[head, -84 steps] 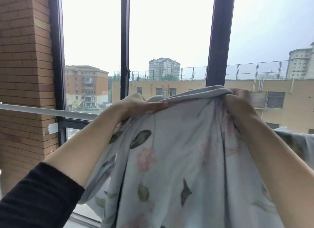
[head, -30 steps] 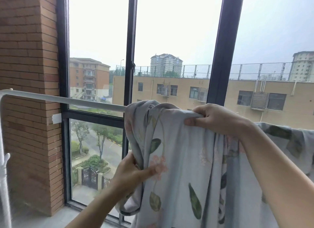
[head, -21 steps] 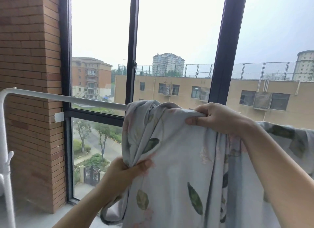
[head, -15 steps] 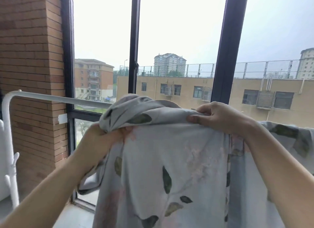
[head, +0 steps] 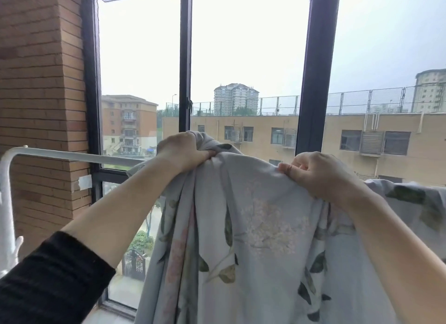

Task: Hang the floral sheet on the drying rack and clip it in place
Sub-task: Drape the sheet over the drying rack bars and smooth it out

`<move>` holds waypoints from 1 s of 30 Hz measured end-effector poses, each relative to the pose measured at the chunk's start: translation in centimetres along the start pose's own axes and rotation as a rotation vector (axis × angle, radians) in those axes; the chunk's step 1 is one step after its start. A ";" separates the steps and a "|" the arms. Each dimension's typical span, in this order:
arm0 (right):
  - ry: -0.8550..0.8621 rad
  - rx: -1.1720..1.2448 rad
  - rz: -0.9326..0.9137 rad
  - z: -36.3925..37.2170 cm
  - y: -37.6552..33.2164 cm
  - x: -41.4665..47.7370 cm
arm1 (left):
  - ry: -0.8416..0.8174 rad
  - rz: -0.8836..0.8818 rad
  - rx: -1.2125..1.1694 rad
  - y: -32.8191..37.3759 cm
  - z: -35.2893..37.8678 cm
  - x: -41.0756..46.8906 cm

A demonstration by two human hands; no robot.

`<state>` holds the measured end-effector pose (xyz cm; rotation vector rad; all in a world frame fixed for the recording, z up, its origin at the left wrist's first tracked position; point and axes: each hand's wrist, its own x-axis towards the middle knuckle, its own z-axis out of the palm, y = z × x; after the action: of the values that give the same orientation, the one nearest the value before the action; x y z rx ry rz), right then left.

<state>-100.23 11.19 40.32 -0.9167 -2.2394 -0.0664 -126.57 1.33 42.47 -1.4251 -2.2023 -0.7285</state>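
Big picture first: a tall window [head: 241, 46] with dark frames fills the view, grey sky above and a long yellow building [head: 342, 142] across the way. On the left a brick pillar [head: 41, 82] closes that side, with a scrap of white tape [head: 84, 181] stuck near its corner.

In front of the glass runs the drying rack [head: 72, 156], a white rail. It bends down at the far left into an upright and then runs bare along to the left hand. That is the open stretch on this side.

Now the floral sheet [head: 253, 227]. It is pale grey-blue with green leaves and faint pink blossom, and it hangs in long folds through the middle and lower right of the view. Its top edge is up at rail height between the two hands. Further right the cloth carries on to the frame's edge at about the same height, and the rail beneath it is hidden.

The left hand [head: 183, 150] comes out of a black sleeve [head: 48, 280]. Its fingers are curled tight round a bunched peak of fabric, lifted just above the line of the rail. The right hand [head: 318, 176] sits a little lower and to the right, fingers folded in, thumb pressed against them, pinching the sheet's top fold. The cloth spans between the two grips.
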 end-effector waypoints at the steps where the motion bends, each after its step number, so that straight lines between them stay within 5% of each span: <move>1: 0.000 -0.027 0.008 0.1 0.0 0.1 | -0.003 0.002 0.014 0.0 0.0 0.2; 8: -0.249 0.418 -0.070 0.3 -1.6 0.7 | -0.021 -0.004 -0.110 -1.6 -0.7 0.3; 18: -0.216 0.164 -0.172 2.8 -8.5 1.4 | -0.065 0.063 -0.062 -1.5 -0.6 0.8; 22: -0.027 -0.115 -0.287 4.5 -8.0 1.3 | -0.011 0.049 -0.067 -1.9 -0.4 0.2; 30: -0.228 0.110 -0.282 4.2 -8.5 3.0 | -0.037 0.028 -0.138 -1.7 -1.2 -0.3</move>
<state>-109.57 7.82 40.84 -0.5688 -2.5443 0.0344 -127.98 -0.20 42.90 -1.5446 -2.1918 -0.8649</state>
